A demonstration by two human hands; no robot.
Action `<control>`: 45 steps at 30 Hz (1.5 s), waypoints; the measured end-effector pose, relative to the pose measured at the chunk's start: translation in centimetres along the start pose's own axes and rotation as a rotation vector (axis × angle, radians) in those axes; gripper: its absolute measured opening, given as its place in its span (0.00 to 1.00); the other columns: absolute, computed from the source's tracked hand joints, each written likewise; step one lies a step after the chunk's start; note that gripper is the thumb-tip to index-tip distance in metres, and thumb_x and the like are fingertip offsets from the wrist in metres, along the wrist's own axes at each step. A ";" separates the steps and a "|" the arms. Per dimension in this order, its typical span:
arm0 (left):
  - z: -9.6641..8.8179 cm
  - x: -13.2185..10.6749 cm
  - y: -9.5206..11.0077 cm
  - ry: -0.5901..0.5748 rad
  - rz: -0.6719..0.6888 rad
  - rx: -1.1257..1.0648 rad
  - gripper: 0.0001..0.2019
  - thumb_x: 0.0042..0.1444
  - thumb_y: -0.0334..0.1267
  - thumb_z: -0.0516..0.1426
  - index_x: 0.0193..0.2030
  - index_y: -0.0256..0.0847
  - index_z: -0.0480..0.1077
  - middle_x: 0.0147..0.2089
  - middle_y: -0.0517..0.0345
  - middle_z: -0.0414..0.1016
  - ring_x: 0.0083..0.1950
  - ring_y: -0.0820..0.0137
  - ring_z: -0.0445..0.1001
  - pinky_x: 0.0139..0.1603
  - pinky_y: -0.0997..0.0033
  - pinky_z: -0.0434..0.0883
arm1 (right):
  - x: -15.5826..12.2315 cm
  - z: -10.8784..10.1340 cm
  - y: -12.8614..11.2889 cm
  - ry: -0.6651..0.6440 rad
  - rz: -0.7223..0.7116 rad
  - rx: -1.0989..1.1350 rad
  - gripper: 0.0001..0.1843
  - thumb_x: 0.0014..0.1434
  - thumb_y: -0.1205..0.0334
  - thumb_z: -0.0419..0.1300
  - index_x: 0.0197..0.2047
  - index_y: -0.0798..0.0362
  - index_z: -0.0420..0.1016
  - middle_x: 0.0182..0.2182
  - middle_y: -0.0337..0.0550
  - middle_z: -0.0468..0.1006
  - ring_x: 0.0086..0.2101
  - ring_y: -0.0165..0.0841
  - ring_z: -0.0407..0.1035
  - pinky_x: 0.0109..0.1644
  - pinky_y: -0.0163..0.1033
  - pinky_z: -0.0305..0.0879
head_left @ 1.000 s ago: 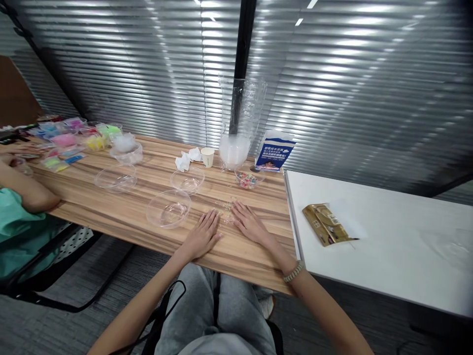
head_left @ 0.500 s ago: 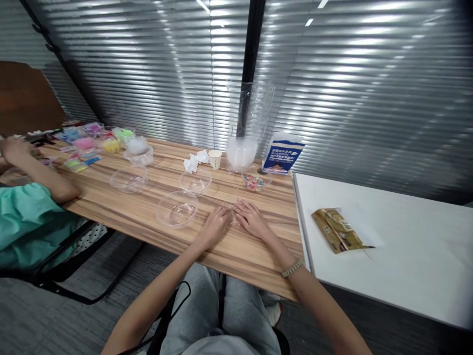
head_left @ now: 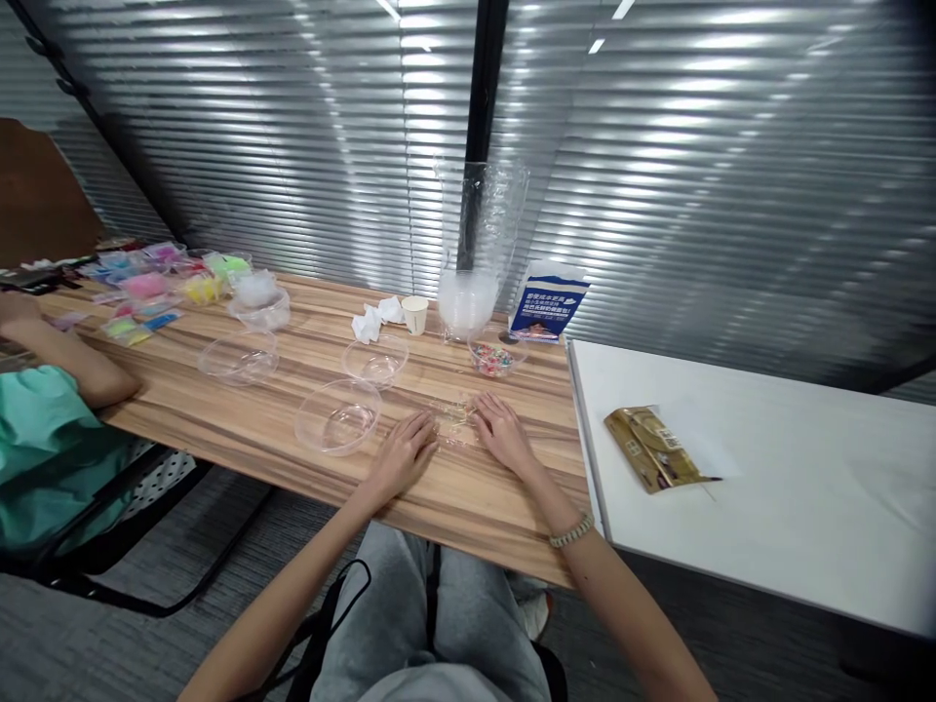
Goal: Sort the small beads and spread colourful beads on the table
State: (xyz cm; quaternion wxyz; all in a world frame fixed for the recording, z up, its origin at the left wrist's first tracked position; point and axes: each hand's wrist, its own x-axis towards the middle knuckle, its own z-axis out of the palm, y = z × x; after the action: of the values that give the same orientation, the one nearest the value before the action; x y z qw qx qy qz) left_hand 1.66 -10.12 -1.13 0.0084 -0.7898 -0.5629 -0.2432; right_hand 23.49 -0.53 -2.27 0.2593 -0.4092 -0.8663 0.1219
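Note:
A thin, clear crinkled plastic wrapper or bag (head_left: 457, 414) lies flat on the wooden tabletop between my hands. My left hand (head_left: 407, 447) rests palm down at its left edge, fingers stretched out. Touching the wrapper's right side is my right hand (head_left: 503, 431), flat with its fingers extended. Neither hand grips anything that I can see. Left of my left hand stands a clear plastic bowl (head_left: 311, 429). Beyond the wrapper, small multicoloured beads (head_left: 491, 359) fill the bottom of another clear bowl.
Farther back are a paper cup (head_left: 414, 315), crumpled tissues (head_left: 368, 324), a tall bag of stacked clear containers (head_left: 468, 302) and a blue-white package (head_left: 548, 304). A gold packet (head_left: 654, 450) lies on the white table. At left, a co-worker's arm (head_left: 80, 361) rests near colourful bags (head_left: 142, 288).
My hands have moved apart, the left one shifting to the left, and more of the plastic wrapper shows between them. The view has turned slightly to the right.

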 end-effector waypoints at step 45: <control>-1.1 0.9 -2.0 -0.159 0.048 -0.031 0.25 0.68 0.48 0.42 0.65 0.36 0.57 0.69 0.45 0.56 0.70 0.66 0.52 0.68 0.59 0.55 | 7.8 0.3 -0.4 -0.025 0.057 0.434 0.18 0.65 0.56 0.57 0.55 0.55 0.67 0.52 0.49 0.69 0.48 0.38 0.68 0.50 0.49 0.68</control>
State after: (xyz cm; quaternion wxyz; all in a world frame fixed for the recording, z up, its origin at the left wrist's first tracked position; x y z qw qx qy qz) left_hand -0.30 -8.87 -0.35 -0.0424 -0.8200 -0.5388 -0.1882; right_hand 18.90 5.24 0.43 0.3270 -0.3664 -0.8110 0.3179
